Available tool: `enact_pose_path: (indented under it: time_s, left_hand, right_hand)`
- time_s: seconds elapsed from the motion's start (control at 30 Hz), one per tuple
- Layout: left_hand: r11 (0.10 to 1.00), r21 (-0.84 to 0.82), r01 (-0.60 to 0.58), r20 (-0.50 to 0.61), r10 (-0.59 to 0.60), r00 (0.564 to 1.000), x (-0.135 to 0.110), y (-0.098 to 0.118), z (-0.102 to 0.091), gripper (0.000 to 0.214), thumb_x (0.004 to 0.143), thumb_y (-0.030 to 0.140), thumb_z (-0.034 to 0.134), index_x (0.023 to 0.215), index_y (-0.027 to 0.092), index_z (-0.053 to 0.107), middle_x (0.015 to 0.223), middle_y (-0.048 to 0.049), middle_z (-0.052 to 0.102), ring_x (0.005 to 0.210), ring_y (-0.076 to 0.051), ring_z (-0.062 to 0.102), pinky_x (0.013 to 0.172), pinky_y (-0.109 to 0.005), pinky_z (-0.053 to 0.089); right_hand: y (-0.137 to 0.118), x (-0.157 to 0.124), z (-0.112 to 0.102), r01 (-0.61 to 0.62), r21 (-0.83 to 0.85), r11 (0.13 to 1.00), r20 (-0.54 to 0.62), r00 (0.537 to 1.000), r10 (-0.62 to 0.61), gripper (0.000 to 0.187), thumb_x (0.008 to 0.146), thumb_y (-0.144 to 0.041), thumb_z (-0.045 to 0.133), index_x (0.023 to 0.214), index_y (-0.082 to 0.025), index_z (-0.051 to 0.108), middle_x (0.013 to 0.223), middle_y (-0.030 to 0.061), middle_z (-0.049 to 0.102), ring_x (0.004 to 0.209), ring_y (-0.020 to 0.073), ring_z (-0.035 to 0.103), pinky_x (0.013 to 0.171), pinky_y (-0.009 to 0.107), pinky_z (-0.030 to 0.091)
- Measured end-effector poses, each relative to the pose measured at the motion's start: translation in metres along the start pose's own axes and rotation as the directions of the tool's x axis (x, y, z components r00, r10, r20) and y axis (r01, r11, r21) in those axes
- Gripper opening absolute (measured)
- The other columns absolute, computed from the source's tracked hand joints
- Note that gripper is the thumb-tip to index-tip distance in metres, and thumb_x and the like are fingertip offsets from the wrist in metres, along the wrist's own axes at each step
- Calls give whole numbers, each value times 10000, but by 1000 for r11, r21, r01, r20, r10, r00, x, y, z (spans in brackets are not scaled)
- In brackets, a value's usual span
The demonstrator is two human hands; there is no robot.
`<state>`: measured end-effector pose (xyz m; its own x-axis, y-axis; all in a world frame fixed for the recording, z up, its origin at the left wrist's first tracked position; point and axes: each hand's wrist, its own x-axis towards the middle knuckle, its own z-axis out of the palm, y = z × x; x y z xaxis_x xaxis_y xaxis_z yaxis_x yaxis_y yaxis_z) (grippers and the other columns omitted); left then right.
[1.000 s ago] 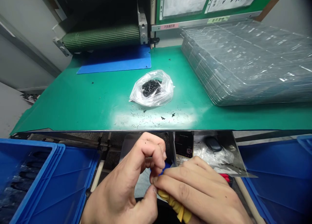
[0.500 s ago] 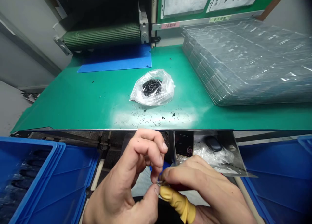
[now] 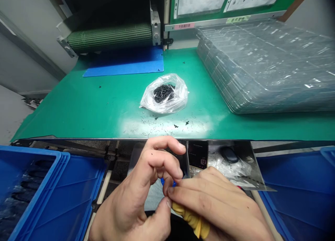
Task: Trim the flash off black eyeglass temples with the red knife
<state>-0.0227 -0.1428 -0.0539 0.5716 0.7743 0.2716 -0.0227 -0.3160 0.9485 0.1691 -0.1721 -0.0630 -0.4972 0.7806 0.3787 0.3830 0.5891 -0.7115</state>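
Note:
My left hand [image 3: 138, 192] is curled, its thumb and a finger bent toward each other, the upper fingers arched above. My right hand [image 3: 217, 202] meets it at the fingertips, fingers pressed together over its thumb, which wears a yellow finger cover [image 3: 192, 218]. Whatever is pinched where the fingertips meet is hidden. Beyond the hands, on the green work surface [image 3: 110, 108], lies an open clear plastic bag [image 3: 178, 103] with small black pieces [image 3: 163, 93] in it. Loose black bits [image 3: 176, 126] and thin shavings are scattered between the bag and the table edge.
Stacked clear plastic trays [image 3: 267, 70] stand at right. A green conveyor roller [image 3: 112, 37] is at the back, above a blue sheet [image 3: 125, 64]. Blue crates [image 3: 78, 185] flank me; the left one contains dark items. Below the table, a metal tray [image 3: 258, 171] holds plastic wrap and a dark rounded object [image 3: 229, 154].
My right fingers have come down and forward over the yellow-covered thumb, covering more of it and hiding the pinch point. My left upper fingers have shifted slightly right.

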Motion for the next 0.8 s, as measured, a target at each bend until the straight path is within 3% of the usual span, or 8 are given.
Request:
enact_pose_path:
  time_s: [0.2, 0.4, 0.7, 0.8]
  left_hand:
    - [998, 65, 27, 43, -30, 999, 0, 1, -5, 564, 672, -81, 404, 1108, 273, 365, 1202, -75, 356, 918, -160, 514, 772, -293, 503]
    - [994, 97, 51, 136, -64, 989, -2, 1, -9, 598, 651, -82, 409, 1148, 251, 402, 1258, -98, 405, 1199, -244, 414, 919, -352, 454]
    - [996, 86, 29, 206, -46, 977, 4, 2, -11, 616, 627, -95, 420, 1147, 235, 421, 1196, -97, 461, 1200, -242, 426, 917, -337, 456]
    - [997, 66, 31, 152, -41, 988, 2, 1, -9, 619, 633, -93, 439, 1151, 247, 442, 1228, -94, 430, 1126, -229, 471, 840, -307, 475]
  right_hand:
    - [-2, -1, 0, -8, -72, 997, 2, 1000, 8, 264, 947, -119, 478, 1141, -217, 628, 973, 41, 719, 765, 163, 642, 674, 304, 448]
    - [-1, -3, 3, -13, -77, 997, 5, 1000, 13, 243, 978, -148, 450, 1135, -210, 624, 950, 37, 705, 759, 166, 618, 668, 313, 434]
    - [0, -1, 5, -22, -107, 994, -16, 1000, 20, 254, 951, -133, 462, 1095, -205, 658, 949, 60, 718, 757, 178, 651, 720, 315, 485]
    - [0, -1, 2, 1, -88, 996, 5, 1000, 0, 243, 967, -134, 466, 1141, -205, 620, 1007, 43, 714, 797, 171, 649, 696, 304, 470]
